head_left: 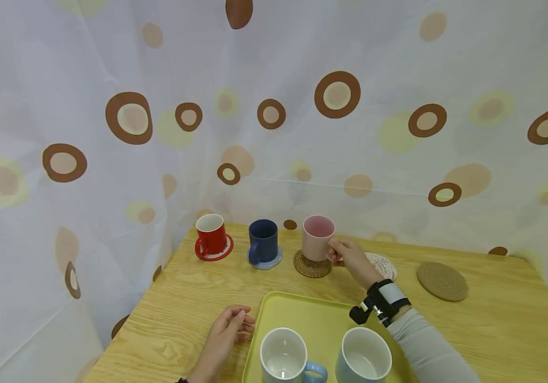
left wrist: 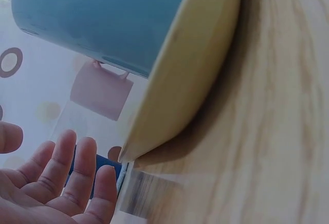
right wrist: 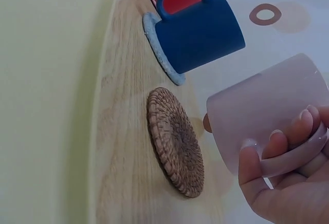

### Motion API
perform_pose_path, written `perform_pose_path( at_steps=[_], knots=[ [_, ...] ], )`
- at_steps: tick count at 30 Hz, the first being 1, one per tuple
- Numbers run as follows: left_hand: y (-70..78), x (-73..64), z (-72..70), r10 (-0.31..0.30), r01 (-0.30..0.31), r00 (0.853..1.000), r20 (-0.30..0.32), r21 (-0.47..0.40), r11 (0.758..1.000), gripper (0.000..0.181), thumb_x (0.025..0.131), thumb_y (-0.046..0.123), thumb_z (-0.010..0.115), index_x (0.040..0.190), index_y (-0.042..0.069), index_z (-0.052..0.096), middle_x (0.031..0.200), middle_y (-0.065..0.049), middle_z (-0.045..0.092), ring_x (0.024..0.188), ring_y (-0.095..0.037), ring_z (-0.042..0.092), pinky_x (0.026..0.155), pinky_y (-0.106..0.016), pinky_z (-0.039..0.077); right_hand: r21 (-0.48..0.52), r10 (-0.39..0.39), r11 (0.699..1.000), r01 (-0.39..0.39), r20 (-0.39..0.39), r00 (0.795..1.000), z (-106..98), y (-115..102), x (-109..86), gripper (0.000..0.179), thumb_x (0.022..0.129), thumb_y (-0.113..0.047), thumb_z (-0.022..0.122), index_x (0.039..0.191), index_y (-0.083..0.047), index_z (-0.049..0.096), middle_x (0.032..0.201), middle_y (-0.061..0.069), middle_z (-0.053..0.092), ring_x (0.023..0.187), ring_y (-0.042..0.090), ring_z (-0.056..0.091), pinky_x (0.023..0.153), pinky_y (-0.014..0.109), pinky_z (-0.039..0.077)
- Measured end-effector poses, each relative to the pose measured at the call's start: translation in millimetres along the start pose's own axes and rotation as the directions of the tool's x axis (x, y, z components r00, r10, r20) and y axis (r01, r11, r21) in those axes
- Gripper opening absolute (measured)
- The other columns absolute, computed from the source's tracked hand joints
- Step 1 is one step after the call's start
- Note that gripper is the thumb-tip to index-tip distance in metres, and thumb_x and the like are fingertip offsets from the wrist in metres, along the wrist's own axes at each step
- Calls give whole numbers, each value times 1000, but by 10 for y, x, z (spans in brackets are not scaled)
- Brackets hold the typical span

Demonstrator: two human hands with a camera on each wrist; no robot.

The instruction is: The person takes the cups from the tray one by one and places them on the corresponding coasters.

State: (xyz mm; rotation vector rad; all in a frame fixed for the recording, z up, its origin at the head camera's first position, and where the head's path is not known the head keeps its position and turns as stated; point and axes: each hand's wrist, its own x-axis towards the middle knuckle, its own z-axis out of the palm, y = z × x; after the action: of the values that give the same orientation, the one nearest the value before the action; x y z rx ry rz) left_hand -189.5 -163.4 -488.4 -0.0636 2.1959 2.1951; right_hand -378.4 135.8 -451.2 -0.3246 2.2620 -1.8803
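My right hand (head_left: 348, 258) grips the handle of a pink mug (head_left: 318, 239). In the right wrist view the pink mug (right wrist: 267, 111) hangs tilted above a brown woven coaster (right wrist: 175, 142), with a gap between them. My left hand (head_left: 226, 335) is beside the left edge of the yellow tray (head_left: 298, 300), fingers loosely bent and holding nothing. Its palm and spread fingers (left wrist: 64, 172) show in the left wrist view. On the tray stand a white-lined mug with a blue handle (head_left: 283, 354) and a light blue mug (head_left: 364, 355).
A red mug (head_left: 212, 234) on a red coaster (head_left: 221, 254) and a navy mug (head_left: 263, 242) on a pale blue coaster (head_left: 274, 259) stand at the back left. Further right lie a white patterned coaster (head_left: 383, 265), partly behind my right arm, and a tan coaster (head_left: 442, 281). A dotted curtain (head_left: 274, 80) hangs behind.
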Motion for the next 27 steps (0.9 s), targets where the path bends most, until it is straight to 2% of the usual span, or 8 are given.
perform_pose_path(
  at_steps=[4, 10, 18, 23, 25, 27],
  knots=[
    [-5, 5, -4, 6, -6, 1000, 1, 6, 1000, 43, 103, 24, 46, 127, -12, 48, 100, -12, 66, 89, -13, 64, 78, -27, 55, 15, 26, 1000, -26, -4, 1000, 24, 33, -2, 39, 104, -27, 44, 77, 0, 52, 75, 3, 53, 71, 14, 52, 74, 34, 50],
    [-15, 12, -8, 1, 0, 1000, -8, 31, 1000, 41, 103, 24, 46, 127, -10, 49, 102, -13, 67, 90, -15, 65, 78, -29, 55, 37, 19, 999, -20, 31, 999, 77, 46, -35, 43, 105, -21, 42, 66, -2, 45, 78, 3, 56, 74, 17, 55, 78, 40, 50],
    [-12, 11, -6, -13, 13, 1000, -6, 26, 1000, 42, 104, 24, 45, 128, -9, 48, 102, -12, 67, 91, -17, 65, 79, -29, 54, 86, 85, 992, -88, 37, 996, 149, 31, -57, 46, 104, -22, 45, 64, -1, 48, 84, 1, 63, 82, 13, 64, 83, 35, 54],
    [-15, 6, -4, -23, 23, 1000, -4, 21, 1000, 41, 104, 24, 44, 129, -9, 48, 102, -11, 66, 92, -16, 64, 79, -29, 54, 108, 116, 987, -118, 22, 993, 189, 41, -69, 37, 104, -25, 46, 89, 4, 65, 87, 1, 67, 86, 11, 67, 90, 38, 54],
    [-19, 4, -3, -23, 23, 1000, -3, 23, 999, 41, 104, 23, 44, 129, -8, 48, 102, -11, 66, 92, -16, 64, 79, -29, 54, 136, 116, 984, -117, 15, 993, 212, 48, -68, 36, 104, -25, 47, 102, 6, 66, 87, 0, 68, 86, 12, 68, 91, 39, 55],
    [-21, 3, -2, -21, 21, 1000, -3, 23, 999, 40, 104, 22, 43, 129, -8, 48, 103, -11, 66, 92, -16, 64, 79, -29, 54, 160, 104, 982, -105, 14, 994, 239, 51, -68, 39, 103, -24, 47, 108, 11, 64, 86, -1, 69, 85, 12, 68, 92, 40, 55]
  ],
)
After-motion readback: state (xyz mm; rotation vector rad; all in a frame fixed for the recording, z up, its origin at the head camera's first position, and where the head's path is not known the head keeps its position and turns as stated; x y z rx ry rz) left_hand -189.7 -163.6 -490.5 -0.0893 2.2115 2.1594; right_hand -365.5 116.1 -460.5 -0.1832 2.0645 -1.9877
